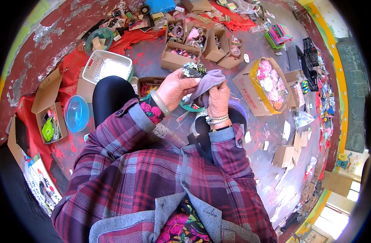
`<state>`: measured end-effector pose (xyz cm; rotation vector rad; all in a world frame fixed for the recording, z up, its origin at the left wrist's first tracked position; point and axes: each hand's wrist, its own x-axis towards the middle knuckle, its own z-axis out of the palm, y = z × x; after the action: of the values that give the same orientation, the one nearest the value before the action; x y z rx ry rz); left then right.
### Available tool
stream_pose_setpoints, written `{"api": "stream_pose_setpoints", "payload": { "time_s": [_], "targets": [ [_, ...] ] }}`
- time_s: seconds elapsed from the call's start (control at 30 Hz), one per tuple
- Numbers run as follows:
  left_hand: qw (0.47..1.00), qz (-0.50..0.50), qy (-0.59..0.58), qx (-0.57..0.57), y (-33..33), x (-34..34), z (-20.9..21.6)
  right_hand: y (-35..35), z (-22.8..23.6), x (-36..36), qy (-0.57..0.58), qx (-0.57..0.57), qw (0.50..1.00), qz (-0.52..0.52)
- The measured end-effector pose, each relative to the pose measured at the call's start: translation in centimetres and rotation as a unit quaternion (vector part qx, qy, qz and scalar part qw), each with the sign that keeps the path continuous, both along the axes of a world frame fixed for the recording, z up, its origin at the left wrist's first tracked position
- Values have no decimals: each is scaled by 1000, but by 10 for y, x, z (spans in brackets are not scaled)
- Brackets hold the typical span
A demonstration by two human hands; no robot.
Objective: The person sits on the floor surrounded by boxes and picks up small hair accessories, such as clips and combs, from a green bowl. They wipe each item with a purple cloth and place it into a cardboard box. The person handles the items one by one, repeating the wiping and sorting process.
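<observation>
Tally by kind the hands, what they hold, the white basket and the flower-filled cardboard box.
Left hand and right hand: 2
Greyish-purple fabric cloth: 1
Small white-and-green flowered ornament: 1
White rectangular plastic basket: 1
Brown cardboard box, pink-and-white flowers inside: 1
Total: 6

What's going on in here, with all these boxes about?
A person in a plaid jacket holds a small flowery ornament in the left hand and a greyish-purple cloth in the right hand, close together. Around them are open cardboard boxes, a carton of pink and white flowers, and a white basket.
</observation>
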<state>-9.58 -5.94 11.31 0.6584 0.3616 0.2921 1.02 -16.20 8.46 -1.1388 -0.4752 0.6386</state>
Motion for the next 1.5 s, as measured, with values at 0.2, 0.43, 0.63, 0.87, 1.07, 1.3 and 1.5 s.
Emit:
{"api": "stream_pose_setpoints", "payload": {
  "time_s": [0.2, 0.43, 0.63, 0.87, 1.07, 1.3, 1.5],
  "targets": [
    [998, 5, 27, -60, 3, -2, -2, -2, 4, 1, 47, 45, 996, -55],
    [998, -17, -9, -59, 6, -2, -4, -6, 7, 4, 30, 71, 993, -91],
    [994, -34, -57, -91, 5, -3, -6, -11, -5, 13, 47, 78, 993, -80],
    [991, -19, -126, -35, 12, -11, -6, -15, 3, 24, 194, 81, 976, -54],
    [916, -9, -154, 371, 25, -23, 3, -17, 20, 19, 176, 142, 973, 38],
    [793, 13, -162, 588, 30, -27, 12, -17, 26, 13, 217, 152, 963, 48],
    [903, -10, -159, 399, 20, -26, 9, -18, 26, 12, 247, 144, 957, 49]
  ]
}}
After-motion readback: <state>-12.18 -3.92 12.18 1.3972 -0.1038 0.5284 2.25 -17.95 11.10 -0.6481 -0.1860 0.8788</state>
